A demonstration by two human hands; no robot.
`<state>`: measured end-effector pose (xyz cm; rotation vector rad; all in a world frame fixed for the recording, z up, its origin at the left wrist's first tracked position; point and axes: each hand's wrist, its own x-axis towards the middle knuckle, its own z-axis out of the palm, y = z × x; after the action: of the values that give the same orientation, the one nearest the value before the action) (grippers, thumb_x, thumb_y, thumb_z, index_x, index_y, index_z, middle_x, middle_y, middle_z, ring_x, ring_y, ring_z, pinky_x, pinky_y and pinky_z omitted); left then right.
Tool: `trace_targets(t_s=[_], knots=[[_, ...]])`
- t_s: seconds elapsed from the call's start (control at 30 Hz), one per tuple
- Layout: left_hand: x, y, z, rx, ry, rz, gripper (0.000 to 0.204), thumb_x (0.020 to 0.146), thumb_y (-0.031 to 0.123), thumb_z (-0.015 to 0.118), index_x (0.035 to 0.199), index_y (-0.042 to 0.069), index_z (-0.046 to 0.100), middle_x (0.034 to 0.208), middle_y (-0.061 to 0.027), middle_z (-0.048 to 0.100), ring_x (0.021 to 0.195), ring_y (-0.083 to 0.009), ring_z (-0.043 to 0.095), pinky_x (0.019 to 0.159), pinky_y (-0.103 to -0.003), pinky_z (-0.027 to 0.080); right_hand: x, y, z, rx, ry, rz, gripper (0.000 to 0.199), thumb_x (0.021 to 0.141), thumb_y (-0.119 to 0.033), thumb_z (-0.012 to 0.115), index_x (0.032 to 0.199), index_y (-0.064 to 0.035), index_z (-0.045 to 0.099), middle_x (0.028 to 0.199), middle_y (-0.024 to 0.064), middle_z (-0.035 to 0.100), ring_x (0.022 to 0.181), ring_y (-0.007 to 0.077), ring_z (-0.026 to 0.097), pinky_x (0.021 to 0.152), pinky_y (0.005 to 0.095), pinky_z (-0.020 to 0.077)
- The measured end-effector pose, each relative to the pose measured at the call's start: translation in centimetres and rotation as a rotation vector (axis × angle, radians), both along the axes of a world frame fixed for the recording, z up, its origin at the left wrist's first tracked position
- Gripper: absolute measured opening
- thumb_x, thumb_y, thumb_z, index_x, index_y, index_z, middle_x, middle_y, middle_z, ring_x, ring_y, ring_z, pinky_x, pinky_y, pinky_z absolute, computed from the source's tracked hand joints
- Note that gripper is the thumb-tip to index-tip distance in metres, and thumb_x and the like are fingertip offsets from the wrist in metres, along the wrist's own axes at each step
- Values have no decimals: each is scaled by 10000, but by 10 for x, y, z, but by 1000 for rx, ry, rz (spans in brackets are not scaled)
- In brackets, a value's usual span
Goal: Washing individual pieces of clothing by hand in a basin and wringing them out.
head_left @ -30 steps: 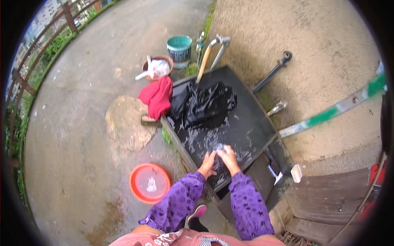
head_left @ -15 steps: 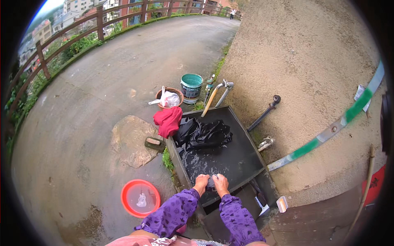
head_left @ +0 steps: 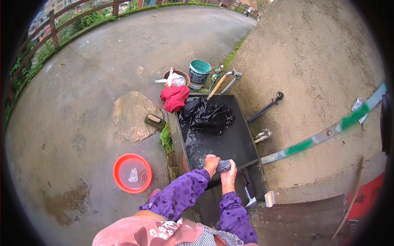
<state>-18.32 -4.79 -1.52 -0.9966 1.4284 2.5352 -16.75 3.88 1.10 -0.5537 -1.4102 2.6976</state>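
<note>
From my feed the biggest thing is the dark stone wash basin (head_left: 240,143) set against the rough wall, wet on its slab, with a heap of black cloth (head_left: 209,117) lying at its far end under the tap pipe (head_left: 227,78). A red garment (head_left: 174,98) hangs over the basin's far left corner, and a red plastic bowl (head_left: 132,173) sits well apart on the concrete to the left. At the near edge of the basin, my left hand (head_left: 211,162) and right hand (head_left: 229,177) are both closed round a small grey twisted cloth (head_left: 223,165), held between them just above the slab. I judge it soft, soaked and slippery, best gripped at its two ends. A white plastic bag (head_left: 175,80) lies beside a teal bucket (head_left: 199,71); a small white packet (head_left: 269,198) rests right of the basin.
</note>
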Motion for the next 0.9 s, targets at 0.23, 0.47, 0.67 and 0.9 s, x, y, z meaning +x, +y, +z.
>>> trace_targets(t_s=[0.23, 0.47, 0.67, 0.9], knots=[[31, 19, 63, 572, 286, -405, 154, 793, 98, 635, 917, 75, 546, 816, -30, 592, 757, -164, 601, 602, -343, 506, 5, 45, 29, -44, -93, 24, 261, 859, -319, 573, 885, -59, 581, 860, 65, 618, 799, 193, 616, 720, 339, 520], [52, 59, 81, 254, 192, -440, 730, 673, 191, 803, 1147, 31, 270, 1093, -130, 422, 1035, -235, 497, 771, -356, 496, 28, 75, 73, 162, 182, 259, 286, 896, -138, 519, 1133, 16, 472, 968, 170, 608, 965, 318, 601, 870, 416, 490], [70, 45, 81, 483, 224, -1173, 647, 740, 204, 750, 1238, 103, 348, 1056, -93, 542, 863, -231, 593, 657, -325, 509, 64, 99, 79, 225, 138, 306, 250, 864, -76, 578, 1097, -5, 519, 917, 126, 613, 927, 282, 624, 817, 386, 517], [98, 53, 91, 296, 168, -1219, 330, 678, 117, 699, 944, 73, 509, 778, -64, 595, 496, -167, 572, 383, -274, 418, 83, 108, 81, 52, 53, 380, 196, 901, -159, 559, 1052, -39, 521, 671, 32, 514, 584, 177, 561, 597, 343, 493]])
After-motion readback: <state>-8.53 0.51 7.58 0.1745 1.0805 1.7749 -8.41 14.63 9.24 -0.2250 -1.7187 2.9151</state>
